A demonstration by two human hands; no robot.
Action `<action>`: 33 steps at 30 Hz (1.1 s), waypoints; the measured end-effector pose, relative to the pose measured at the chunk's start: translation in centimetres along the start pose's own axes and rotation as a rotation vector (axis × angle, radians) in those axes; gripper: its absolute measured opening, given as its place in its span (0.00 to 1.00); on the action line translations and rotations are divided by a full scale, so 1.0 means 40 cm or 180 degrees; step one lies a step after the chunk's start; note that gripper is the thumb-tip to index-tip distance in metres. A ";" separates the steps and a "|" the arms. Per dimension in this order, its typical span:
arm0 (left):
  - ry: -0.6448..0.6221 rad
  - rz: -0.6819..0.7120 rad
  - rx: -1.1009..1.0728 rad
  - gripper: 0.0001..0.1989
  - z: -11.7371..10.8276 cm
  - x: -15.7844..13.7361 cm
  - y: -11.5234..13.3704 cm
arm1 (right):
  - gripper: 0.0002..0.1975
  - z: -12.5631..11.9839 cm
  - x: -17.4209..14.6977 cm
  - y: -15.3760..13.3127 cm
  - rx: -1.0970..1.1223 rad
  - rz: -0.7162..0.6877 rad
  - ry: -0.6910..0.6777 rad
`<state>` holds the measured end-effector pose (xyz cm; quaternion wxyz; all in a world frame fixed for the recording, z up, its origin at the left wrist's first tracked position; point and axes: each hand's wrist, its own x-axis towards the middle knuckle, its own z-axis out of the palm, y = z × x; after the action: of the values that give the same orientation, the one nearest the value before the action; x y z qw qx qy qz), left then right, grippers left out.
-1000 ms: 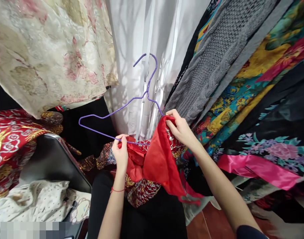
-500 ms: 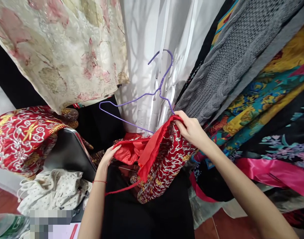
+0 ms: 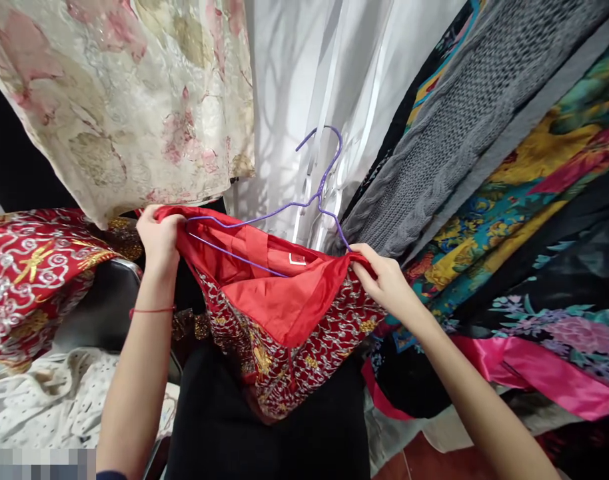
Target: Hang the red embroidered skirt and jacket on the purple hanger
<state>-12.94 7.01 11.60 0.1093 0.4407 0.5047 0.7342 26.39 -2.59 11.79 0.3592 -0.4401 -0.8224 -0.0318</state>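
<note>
A red embroidered garment (image 3: 314, 347) with silver and gold patterns and a plain red lining hangs spread between my two hands. My left hand (image 3: 159, 233) is closed on its edge at the left, beside one end of a purple wire hanger (image 3: 269, 215). Gripping the opposite edge, my right hand (image 3: 382, 277) is closed near the hanger's right arm. The hanger's lower bar lies partly inside the open garment, and its hook stands up in front of a white curtain. The right end of the hanger is hidden by cloth and fingers.
Cream floral fabric (image 3: 174, 120) hangs at upper left. A grey knitted garment (image 3: 434, 127) and several patterned clothes hang at the right. Another red embroidered garment (image 3: 39, 267) drapes over a black chair (image 3: 97, 307), with white dotted cloth (image 3: 59, 393) below.
My left hand has moved left and up, stretching the garment's edge out to the hanger's left end. The opening is wider, and the hanger sits slightly lower. My right hand keeps its grip.
</note>
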 end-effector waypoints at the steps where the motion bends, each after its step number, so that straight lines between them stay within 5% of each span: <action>1: 0.0404 0.0269 0.0295 0.10 -0.010 -0.022 0.031 | 0.11 0.006 -0.003 0.000 -0.0097 -0.0020 0.0024; 3: 0.0511 0.0788 0.0873 0.09 -0.017 -0.085 0.087 | 0.14 0.024 -0.012 0.002 -0.0421 -0.0055 0.0144; 4: 0.0249 0.0857 0.0957 0.09 -0.012 -0.120 0.109 | 0.16 0.035 -0.018 0.005 -0.0631 -0.0066 0.0241; 10: -0.0453 0.0607 0.0341 0.18 0.038 -0.221 0.155 | 0.34 0.101 -0.053 -0.002 -0.1787 -0.0357 0.0691; 12: -0.0589 0.0478 0.0276 0.20 0.036 -0.215 0.149 | 0.34 0.125 -0.052 -0.017 -0.1995 -0.0870 0.0627; 17: -0.1033 0.0153 0.0058 0.19 -0.002 -0.182 0.125 | 0.21 0.204 -0.046 -0.036 -0.2110 -0.3011 -0.0344; 20: -0.1078 0.0278 0.0172 0.18 -0.019 -0.163 0.123 | 0.15 0.244 -0.060 -0.027 -0.2054 -0.3608 -0.0443; 24: -0.0655 0.0980 0.0893 0.11 -0.015 -0.154 0.133 | 0.15 0.260 -0.045 -0.062 -0.1740 -0.2820 -0.0285; 26: -0.0876 0.1091 0.1012 0.10 -0.007 -0.158 0.137 | 0.18 0.258 -0.010 -0.106 -0.1636 -0.2274 -0.0466; 30: -0.1579 0.0964 0.0673 0.13 -0.012 -0.164 0.141 | 0.15 0.228 0.081 -0.177 -0.1750 -0.1968 -0.1512; 33: -0.1483 0.0659 0.0268 0.12 -0.032 -0.153 0.135 | 0.15 0.147 0.133 -0.167 -0.1729 -0.1996 -0.1241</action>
<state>-8.77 -0.03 12.71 0.1285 0.6514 0.4482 0.5986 16.22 -0.76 12.51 0.0424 -0.2460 -0.9299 -0.2701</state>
